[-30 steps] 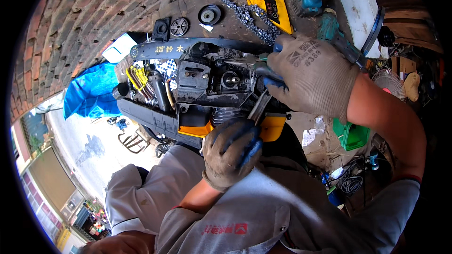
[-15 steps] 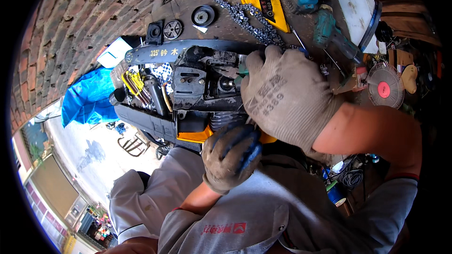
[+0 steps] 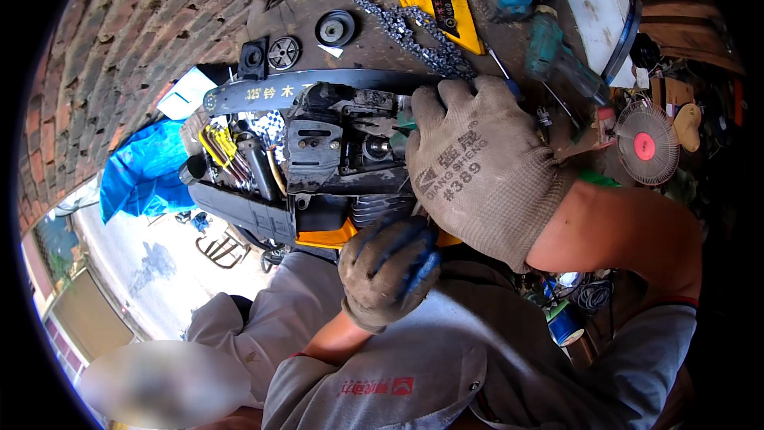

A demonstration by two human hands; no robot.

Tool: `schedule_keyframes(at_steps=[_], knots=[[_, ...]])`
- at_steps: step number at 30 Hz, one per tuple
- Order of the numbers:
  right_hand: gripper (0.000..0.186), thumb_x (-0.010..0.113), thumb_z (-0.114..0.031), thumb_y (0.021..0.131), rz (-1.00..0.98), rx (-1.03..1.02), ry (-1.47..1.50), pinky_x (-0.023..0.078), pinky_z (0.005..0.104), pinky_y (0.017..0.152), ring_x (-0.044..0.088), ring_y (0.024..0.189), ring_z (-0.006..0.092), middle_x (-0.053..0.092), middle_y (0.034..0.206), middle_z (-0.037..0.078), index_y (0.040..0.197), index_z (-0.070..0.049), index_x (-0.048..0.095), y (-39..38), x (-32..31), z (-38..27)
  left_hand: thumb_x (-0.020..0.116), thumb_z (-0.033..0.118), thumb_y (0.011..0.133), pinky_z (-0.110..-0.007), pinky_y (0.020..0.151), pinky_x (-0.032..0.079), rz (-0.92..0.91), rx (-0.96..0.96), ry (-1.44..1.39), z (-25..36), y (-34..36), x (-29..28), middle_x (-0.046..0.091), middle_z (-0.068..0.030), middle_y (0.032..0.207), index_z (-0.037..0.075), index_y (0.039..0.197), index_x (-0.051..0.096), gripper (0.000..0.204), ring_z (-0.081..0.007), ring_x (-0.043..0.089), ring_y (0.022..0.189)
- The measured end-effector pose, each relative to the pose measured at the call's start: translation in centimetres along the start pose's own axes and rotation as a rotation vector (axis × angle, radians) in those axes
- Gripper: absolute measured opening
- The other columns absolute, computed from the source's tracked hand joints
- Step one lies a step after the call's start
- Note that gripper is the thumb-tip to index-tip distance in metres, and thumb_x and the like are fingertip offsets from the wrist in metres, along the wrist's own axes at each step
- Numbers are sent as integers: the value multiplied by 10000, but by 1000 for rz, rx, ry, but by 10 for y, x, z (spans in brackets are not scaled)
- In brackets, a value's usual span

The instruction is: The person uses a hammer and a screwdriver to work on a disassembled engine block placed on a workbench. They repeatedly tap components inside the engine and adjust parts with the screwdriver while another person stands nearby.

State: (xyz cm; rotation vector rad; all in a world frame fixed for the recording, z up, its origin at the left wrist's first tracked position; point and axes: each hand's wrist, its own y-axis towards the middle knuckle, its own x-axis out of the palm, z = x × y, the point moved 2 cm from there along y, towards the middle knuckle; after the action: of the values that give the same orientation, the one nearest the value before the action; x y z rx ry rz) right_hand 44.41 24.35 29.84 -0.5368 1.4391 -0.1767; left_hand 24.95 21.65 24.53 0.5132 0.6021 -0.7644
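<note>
A partly stripped chainsaw (image 3: 314, 150), black with a yellow-orange lower housing, lies on its side in front of me. Its round metal shaft end (image 3: 377, 148) is exposed in the dirty opening. My right hand (image 3: 487, 167), in a grey knit glove, lies over the right end of the saw with fingers bent down; a bit of green shows beside its thumb, but what it grips is hidden. My left hand (image 3: 388, 271), in a soiled grey and blue glove, is curled against the saw's near side, below the cooling fins (image 3: 377, 209). Behind the saw rests the guide bar (image 3: 263, 94).
On the bench's far side lie a saw chain (image 3: 418, 38), a yellow cover (image 3: 442, 4), a clutch drum (image 3: 335, 29) and a spoked disc (image 3: 284, 52). Teal power drills (image 3: 549, 44) and a screwdriver (image 3: 503, 72) are at right. Left are hand tools (image 3: 227, 155) and blue sheeting (image 3: 147, 167).
The whole view has shifted slightly, and the bench items appear a little further left. Both hands keep nearly the same places on the chainsaw. A blurred patch now shows at lower left.
</note>
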Motion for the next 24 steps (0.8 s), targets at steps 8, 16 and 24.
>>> schedule_keyframes(at_steps=[8, 16, 24], knots=[[265, 639, -252, 865, 10, -9, 122, 514, 405, 752, 639, 975, 277, 663, 1047, 133, 1012, -59, 746, 1, 5, 3, 815, 178, 757, -443, 899, 548, 12, -170, 53, 5, 11, -10, 621, -197, 1281, 42, 1193, 664, 480, -399, 677, 1016], [213, 636, -189, 827, 92, -73, 125, 531, 414, 802, 662, 959, 293, 679, 1025, 149, 960, -44, 718, 3, -6, 13, 693, 376, 896, -448, 738, 590, -535, -386, 576, 3, 62, -16, 507, -257, 1446, 32, 1284, 566, 534, -385, 716, 973], [212, 689, -214, 832, 29, -134, 149, 583, 412, 757, 741, 922, 267, 761, 952, 100, 978, -92, 783, 16, -16, 19, 609, 241, 909, -398, 689, 573, -703, -150, 716, -6, 87, -8, 674, -195, 1048, 8, 1124, 650, 319, -313, 715, 842]])
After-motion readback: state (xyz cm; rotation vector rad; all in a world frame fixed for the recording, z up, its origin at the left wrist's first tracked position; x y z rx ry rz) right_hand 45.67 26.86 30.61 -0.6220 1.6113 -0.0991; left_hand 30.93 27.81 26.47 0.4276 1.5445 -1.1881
